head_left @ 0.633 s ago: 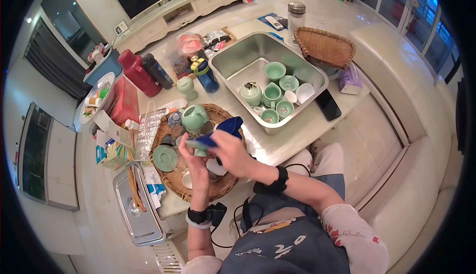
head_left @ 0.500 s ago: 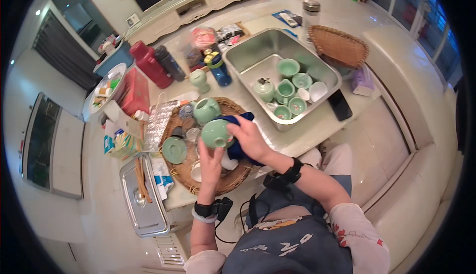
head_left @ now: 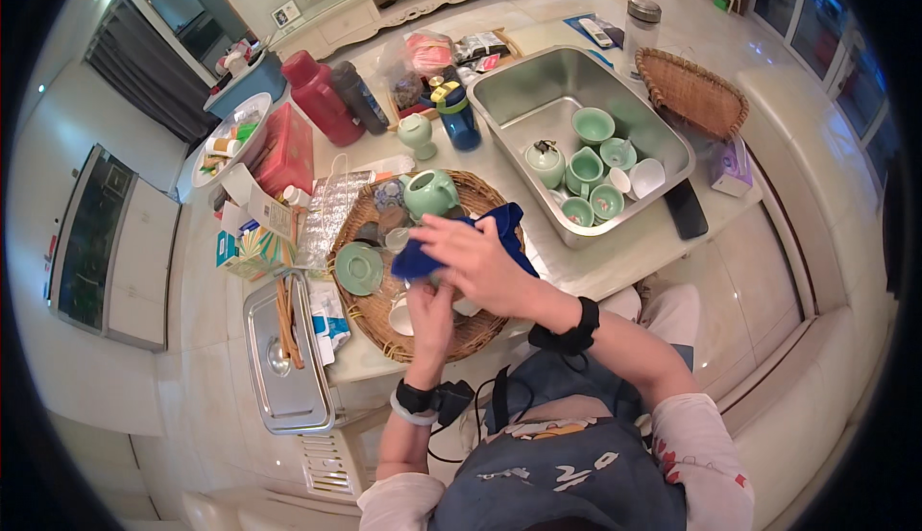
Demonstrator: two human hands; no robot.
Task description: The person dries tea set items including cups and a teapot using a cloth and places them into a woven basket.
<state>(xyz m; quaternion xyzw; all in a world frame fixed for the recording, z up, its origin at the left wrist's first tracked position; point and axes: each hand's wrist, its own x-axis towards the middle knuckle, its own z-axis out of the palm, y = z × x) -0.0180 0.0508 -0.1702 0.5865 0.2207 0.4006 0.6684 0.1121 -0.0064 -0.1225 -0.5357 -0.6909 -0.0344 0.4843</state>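
Above a round wicker tray [head_left: 473, 337], my right hand [head_left: 485, 264] presses a dark blue cloth [head_left: 413, 263], its fingers slightly blurred. My left hand [head_left: 432, 318] is closed underneath, at the base of a green bowl that the cloth and hands now almost wholly hide. Just beyond the cloth stands a green teapot [head_left: 429, 194] without a lid. To the left in the tray lies a green saucer [head_left: 358, 269]. A white cup [head_left: 400, 318] sits beside my left hand, and small clear glasses stand between the saucer and the cloth.
At the right, a steel basin [head_left: 523, 168] holds several green cups and a lidded green pot [head_left: 545, 164]. A phone [head_left: 686, 210] lies beside it. A steel lid [head_left: 305, 398] with wooden tongs is at the left front. Bottles [head_left: 322, 99] stand at the back left.
The cloth has come across the green bowl, covering it from view. My right hand has moved over the bowl with the cloth. The view has shifted slightly.
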